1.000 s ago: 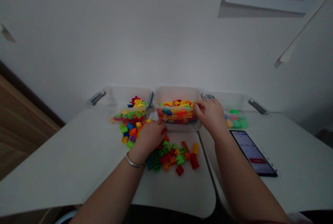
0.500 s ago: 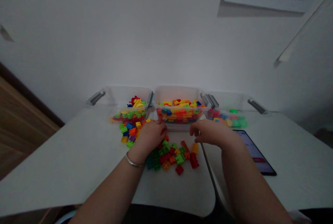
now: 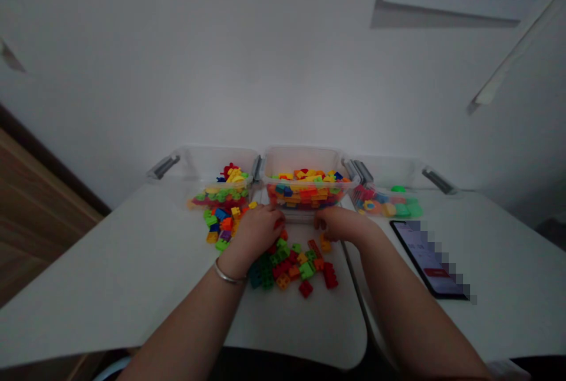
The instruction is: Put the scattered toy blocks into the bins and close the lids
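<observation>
My left hand [image 3: 262, 227], with a bangle at the wrist, rests over the left part of a heap of toy building blocks [image 3: 306, 270]. Its fingers are curled closed; a bit of red shows by the fingertips, but I cannot tell what they hold. At the heap's upper right my right hand [image 3: 338, 225] bends down, fingers closed on an orange building block [image 3: 325, 243]. Red, green and orange blocks lie between and below the hands. More mixed blocks [image 3: 224, 225] are spread left of my left hand.
Behind the hands stands a clear bin [image 3: 305, 183] full of blocks. A left bin [image 3: 190, 189] and a right bin [image 3: 418, 177] flank it, both holding colourful pieces. A phone [image 3: 431, 263] lies on the right. A table seam [image 3: 360, 304] runs beside the heap.
My right hand has moved left and closed on the orange block, which has shifted slightly up and left. My left hand has stayed almost still.
</observation>
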Available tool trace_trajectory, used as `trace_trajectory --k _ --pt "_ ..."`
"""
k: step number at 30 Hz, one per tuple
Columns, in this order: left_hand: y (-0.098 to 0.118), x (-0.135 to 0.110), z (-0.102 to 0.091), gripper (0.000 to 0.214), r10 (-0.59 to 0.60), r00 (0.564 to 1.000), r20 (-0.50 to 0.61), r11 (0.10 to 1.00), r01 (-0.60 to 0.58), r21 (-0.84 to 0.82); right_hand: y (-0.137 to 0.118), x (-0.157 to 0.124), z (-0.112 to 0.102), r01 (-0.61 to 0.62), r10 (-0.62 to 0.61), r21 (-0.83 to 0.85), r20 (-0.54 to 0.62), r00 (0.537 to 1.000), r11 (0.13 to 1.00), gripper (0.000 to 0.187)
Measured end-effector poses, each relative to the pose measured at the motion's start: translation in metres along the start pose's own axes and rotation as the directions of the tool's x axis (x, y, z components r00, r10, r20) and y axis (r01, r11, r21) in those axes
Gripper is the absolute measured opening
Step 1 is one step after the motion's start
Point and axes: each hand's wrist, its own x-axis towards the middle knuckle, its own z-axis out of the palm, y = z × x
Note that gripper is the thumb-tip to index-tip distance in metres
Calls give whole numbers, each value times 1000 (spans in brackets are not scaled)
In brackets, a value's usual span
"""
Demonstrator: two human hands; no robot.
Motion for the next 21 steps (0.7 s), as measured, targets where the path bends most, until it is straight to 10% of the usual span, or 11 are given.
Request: trace_trajectory --k 21 --pt "-3 1 2 25 5 1000 8 999 -4 -48 -2 -2 -2 168 -171 -59 -57 984 984 44"
